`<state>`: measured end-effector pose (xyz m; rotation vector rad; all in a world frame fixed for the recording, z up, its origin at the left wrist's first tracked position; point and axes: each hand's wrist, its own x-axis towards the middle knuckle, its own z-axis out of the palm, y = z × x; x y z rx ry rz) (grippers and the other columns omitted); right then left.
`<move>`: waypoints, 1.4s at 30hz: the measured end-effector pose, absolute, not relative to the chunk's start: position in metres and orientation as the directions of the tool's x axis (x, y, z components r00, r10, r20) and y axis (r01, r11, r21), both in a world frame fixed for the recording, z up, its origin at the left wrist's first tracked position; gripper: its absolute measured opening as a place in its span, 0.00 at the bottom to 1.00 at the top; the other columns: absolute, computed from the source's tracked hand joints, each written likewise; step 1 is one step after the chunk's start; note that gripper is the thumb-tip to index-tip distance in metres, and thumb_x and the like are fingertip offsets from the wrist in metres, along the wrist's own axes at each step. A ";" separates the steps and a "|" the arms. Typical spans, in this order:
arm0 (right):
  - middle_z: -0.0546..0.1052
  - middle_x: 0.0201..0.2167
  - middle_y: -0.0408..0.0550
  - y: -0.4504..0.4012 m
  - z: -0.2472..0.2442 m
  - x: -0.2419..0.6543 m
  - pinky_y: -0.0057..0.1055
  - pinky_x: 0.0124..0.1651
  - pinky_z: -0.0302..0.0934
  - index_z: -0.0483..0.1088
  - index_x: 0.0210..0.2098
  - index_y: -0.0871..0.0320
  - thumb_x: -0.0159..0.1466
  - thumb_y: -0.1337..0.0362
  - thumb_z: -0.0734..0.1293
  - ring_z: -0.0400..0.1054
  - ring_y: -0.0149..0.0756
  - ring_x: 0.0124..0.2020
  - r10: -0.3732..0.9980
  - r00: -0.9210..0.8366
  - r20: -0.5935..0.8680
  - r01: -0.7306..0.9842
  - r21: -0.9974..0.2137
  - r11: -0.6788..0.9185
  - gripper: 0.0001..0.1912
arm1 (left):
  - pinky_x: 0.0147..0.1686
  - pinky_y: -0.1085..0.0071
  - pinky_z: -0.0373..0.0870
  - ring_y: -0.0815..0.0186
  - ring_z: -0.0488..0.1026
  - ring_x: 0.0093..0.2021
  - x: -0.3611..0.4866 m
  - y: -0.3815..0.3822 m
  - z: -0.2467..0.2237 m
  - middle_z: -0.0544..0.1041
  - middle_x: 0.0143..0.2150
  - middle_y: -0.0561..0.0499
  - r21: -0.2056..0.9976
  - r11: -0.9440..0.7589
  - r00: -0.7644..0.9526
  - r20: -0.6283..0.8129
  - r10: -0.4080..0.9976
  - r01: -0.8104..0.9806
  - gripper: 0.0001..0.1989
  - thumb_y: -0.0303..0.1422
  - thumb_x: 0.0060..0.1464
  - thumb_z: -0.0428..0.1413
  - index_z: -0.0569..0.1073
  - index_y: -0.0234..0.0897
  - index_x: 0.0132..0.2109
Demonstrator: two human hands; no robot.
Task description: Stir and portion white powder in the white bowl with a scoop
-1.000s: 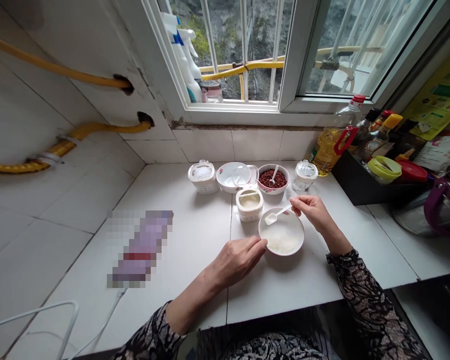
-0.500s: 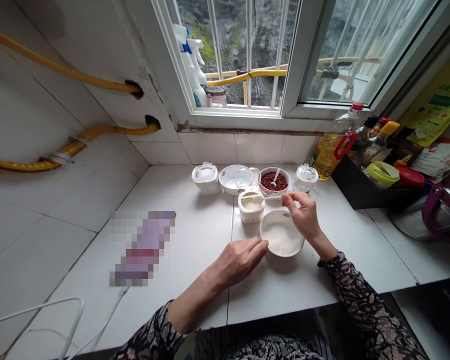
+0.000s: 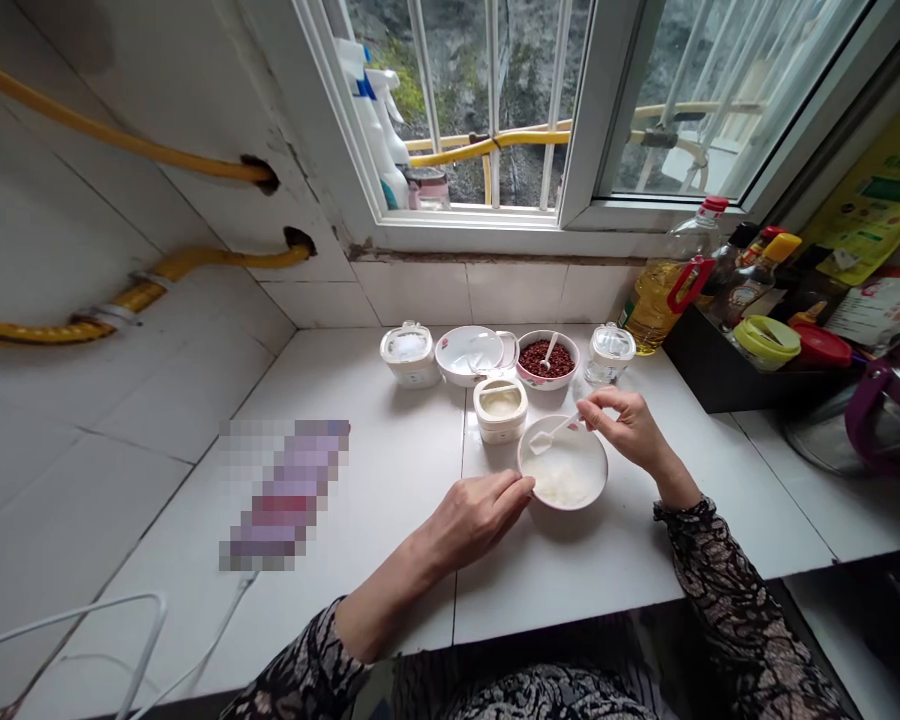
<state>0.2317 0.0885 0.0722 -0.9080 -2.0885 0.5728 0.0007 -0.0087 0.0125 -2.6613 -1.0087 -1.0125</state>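
My right hand [image 3: 624, 425] pinches the handle of a small white spoon [image 3: 543, 441], whose bowl hangs over the white bowl [image 3: 570, 480]. Pale powder or grains lie in that bowl. At its left rim, my left hand [image 3: 487, 508] grips the edge between thumb and fingers. Just behind stands an open cream jar [image 3: 501, 425] with pale contents. Further back are a bowl of dark red beans [image 3: 538, 362] with a white spoon in it, another white bowl [image 3: 457, 358] with a clear lid [image 3: 487, 353] on it, and a lidded jar [image 3: 409, 360] of white contents.
A clear glass jar [image 3: 610, 358] stands right of the beans. An oil bottle [image 3: 656, 290] and a black box [image 3: 709, 375] of condiments are at the back right, beside a metal pot [image 3: 832, 440]. A pixelated purple object [image 3: 292, 490] with a cable lies left.
My right hand has moved right and slightly down, bringing the spoon from the open jar to above the near bowl. My left hand keeps its hold on the rim.
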 end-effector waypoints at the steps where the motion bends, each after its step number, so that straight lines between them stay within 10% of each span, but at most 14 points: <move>1: 0.75 0.20 0.43 0.089 0.070 0.234 0.33 0.36 0.60 0.71 0.23 0.57 0.68 0.59 0.63 0.66 0.32 0.24 0.732 -0.495 0.468 0.430 -0.600 0.674 0.18 | 0.20 0.75 0.62 0.71 0.69 0.24 0.001 -0.009 0.013 0.74 0.32 0.51 0.118 -0.770 0.554 0.627 0.548 0.627 0.10 0.27 0.70 0.42 0.67 0.32 0.48; 8: 0.72 0.18 0.40 0.085 0.056 0.224 0.35 0.43 0.56 0.68 0.23 0.59 0.69 0.63 0.62 0.61 0.28 0.22 0.619 -0.639 0.457 0.486 -0.384 0.785 0.18 | 0.20 0.76 0.63 0.72 0.70 0.25 0.001 -0.009 0.013 0.75 0.33 0.50 0.117 -0.774 0.557 0.629 0.543 0.622 0.10 0.29 0.70 0.42 0.67 0.32 0.49; 23: 0.70 0.16 0.42 0.083 0.068 0.225 0.28 0.28 0.55 0.68 0.19 0.58 0.66 0.56 0.62 0.62 0.30 0.22 0.862 -0.413 0.293 0.452 -0.756 0.473 0.21 | 0.21 0.76 0.65 0.71 0.72 0.26 0.000 -0.009 0.013 0.76 0.33 0.50 0.119 -0.772 0.561 0.620 0.549 0.624 0.10 0.28 0.70 0.42 0.67 0.31 0.49; 42: 0.66 0.15 0.41 0.089 0.062 0.225 0.28 0.26 0.53 0.69 0.19 0.59 0.60 0.41 0.65 0.57 0.28 0.19 0.921 -0.361 0.149 0.342 -0.897 0.279 0.28 | 0.20 0.76 0.64 0.71 0.70 0.25 0.001 -0.009 0.015 0.74 0.32 0.50 0.105 -0.770 0.559 0.627 0.542 0.629 0.10 0.26 0.69 0.41 0.67 0.32 0.49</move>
